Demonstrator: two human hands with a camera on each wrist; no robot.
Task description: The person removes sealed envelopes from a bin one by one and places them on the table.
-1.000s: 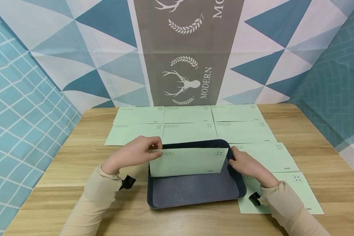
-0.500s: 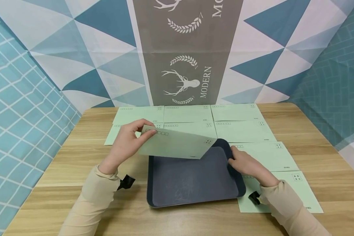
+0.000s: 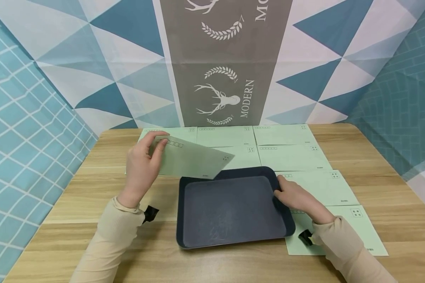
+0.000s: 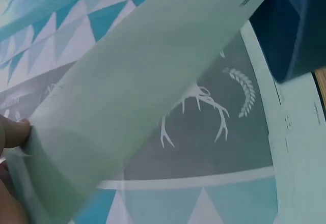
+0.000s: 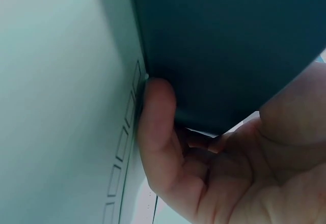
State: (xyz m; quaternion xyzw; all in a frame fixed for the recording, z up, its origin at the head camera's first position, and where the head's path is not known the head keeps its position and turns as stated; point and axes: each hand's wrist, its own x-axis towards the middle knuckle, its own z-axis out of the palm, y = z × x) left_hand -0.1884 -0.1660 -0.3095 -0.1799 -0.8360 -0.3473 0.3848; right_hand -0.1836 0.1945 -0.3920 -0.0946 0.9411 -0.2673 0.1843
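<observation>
My left hand [image 3: 141, 167] pinches a pale green envelope [image 3: 189, 159] by its upper left corner. The envelope is tilted, its right end hanging lower and overlapping the tray's back left rim in the head view. In the left wrist view the thumb [image 4: 16, 132] lies on one end of the envelope [image 4: 127, 81], which slants up across the picture. My right hand [image 3: 299, 198] grips the right rim of a dark blue rectangular tray [image 3: 233, 212] with nothing inside. Its fingers curl under the tray wall [image 5: 224, 46] in the right wrist view.
Several green envelopes lie flat in rows along the back of the wooden table [image 3: 67, 224]. Two more, an upper one [image 3: 318, 186] and a lower one [image 3: 354, 236], lie at the right, partly under the right hand and tray. A patterned cloth [image 3: 219, 63] hangs behind.
My left hand has lifted the envelope out of the tray and carried it up and to the left, tilting it. The right hand and tray have stayed in place.
</observation>
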